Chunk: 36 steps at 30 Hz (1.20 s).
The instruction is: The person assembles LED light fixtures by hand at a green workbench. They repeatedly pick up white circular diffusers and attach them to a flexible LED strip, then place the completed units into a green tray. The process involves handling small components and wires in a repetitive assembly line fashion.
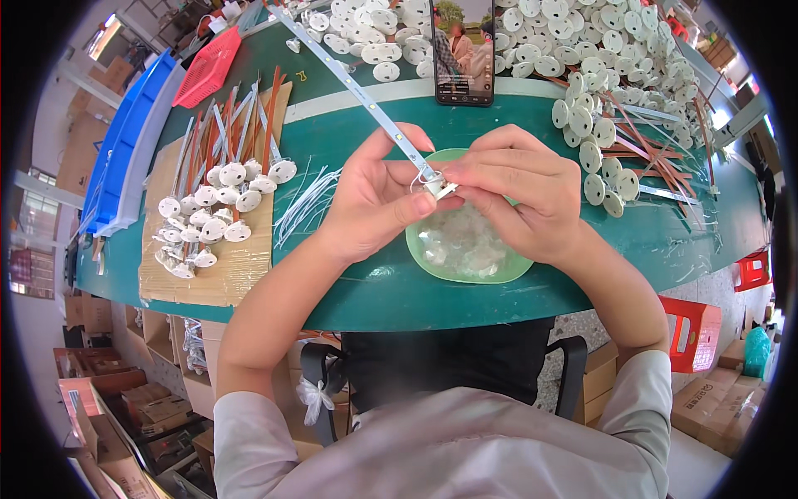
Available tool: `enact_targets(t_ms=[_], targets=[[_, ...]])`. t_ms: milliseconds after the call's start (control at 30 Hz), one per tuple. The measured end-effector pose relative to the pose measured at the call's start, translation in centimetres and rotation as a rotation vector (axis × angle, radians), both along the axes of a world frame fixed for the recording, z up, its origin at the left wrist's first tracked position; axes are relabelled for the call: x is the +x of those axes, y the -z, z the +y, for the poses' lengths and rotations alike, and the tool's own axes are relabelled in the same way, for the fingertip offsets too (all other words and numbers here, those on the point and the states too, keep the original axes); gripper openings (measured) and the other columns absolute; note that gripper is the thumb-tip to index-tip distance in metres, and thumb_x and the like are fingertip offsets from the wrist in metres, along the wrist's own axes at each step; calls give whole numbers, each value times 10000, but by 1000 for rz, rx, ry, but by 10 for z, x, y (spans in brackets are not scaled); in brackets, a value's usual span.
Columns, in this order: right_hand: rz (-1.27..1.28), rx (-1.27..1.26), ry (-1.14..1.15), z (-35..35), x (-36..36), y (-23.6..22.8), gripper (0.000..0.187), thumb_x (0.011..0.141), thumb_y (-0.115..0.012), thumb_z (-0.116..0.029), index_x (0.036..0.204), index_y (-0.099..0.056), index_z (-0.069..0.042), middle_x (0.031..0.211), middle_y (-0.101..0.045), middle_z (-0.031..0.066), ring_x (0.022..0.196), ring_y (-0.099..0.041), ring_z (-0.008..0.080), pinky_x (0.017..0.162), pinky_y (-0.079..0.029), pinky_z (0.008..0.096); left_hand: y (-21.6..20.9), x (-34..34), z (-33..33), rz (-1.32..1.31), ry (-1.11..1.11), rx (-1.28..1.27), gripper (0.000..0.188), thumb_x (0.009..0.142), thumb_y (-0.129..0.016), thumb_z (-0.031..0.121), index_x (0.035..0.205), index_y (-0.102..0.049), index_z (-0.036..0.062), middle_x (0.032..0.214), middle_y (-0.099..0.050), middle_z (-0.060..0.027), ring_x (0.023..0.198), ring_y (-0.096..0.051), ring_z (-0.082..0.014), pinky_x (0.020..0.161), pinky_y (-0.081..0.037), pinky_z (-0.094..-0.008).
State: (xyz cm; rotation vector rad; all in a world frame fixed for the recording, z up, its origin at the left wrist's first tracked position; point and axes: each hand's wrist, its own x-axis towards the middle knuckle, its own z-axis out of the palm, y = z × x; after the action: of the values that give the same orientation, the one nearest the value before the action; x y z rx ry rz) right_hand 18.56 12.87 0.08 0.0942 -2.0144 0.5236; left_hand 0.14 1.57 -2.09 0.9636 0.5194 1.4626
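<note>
My left hand (pixel 378 191) is closed round the lower end of a long, narrow LED strip board (pixel 366 98), which slants up and to the left. A small white fitting (pixel 438 187) with thin white wire sits at that lower end. My right hand (pixel 519 187) pinches at the fitting, its fingertips meeting those of my left hand; they hide any smaller part between them. Just below both hands stands a light green bowl (pixel 424 266) holding small translucent pieces (pixel 465 245). Several cut white wires (pixel 306 204) lie left of my left hand.
Strips with round white ends (pixel 218 204) lie on cardboard (pixel 249 279) at left, near a blue tray (pixel 137 154) and a red basket (pixel 209 68). A phone (pixel 463 54) stands at the back between piles of white discs (pixel 573 41). More strips (pixel 652 158) lie right.
</note>
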Motion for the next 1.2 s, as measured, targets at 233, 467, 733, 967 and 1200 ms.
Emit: enact_targets(t_ms=[233, 467, 733, 967, 1200], targets=[[-66, -84, 70, 3, 5, -5, 214, 736, -820, -48, 945, -771, -51, 797, -717, 67, 763, -675, 229, 652, -559, 330, 5, -7, 1, 245, -88, 48, 501, 845, -807, 97, 1246, -522, 5, 1236, -655, -210, 1100, -693, -288, 993, -567, -463], [-792, -97, -74, 6, 14, -6, 282, 791, -797, -229, 966, -750, -13, 832, -695, 135, 819, -690, 300, 749, -553, 392, -6, -17, 1, 109, -317, -34, 573, 830, -785, 18, 1333, -512, -9, 1311, -618, -272, 1166, -668, -356, 999, -561, -421], [-727, -210, -235, 10, 13, -2, 119, 796, -731, -62, 899, -772, -19, 841, -708, 136, 785, -682, 309, 723, -540, 407, -3, -11, 1, 225, -275, 3, 501, 839, -770, 6, 1297, -568, -6, 1328, -613, -256, 1183, -659, -351, 1031, -538, -432], [-781, -609, -120, 10, 15, -8, 149, 776, -791, -87, 902, -767, -11, 739, -729, 99, 608, -677, 192, 611, -535, 313, -1, -8, 1, 235, -267, -20, 468, 842, -761, -20, 1276, -589, 7, 1328, -617, -246, 1187, -657, -340, 1052, -523, -449], [-723, -392, -74, 9, 12, -11, 163, 764, -806, -134, 871, -764, -18, 794, -718, 109, 672, -682, 236, 665, -550, 340, -1, -9, 2, 244, -273, -28, 471, 839, -762, -27, 1277, -591, 8, 1323, -624, -236, 1184, -657, -341, 1054, -518, -457]])
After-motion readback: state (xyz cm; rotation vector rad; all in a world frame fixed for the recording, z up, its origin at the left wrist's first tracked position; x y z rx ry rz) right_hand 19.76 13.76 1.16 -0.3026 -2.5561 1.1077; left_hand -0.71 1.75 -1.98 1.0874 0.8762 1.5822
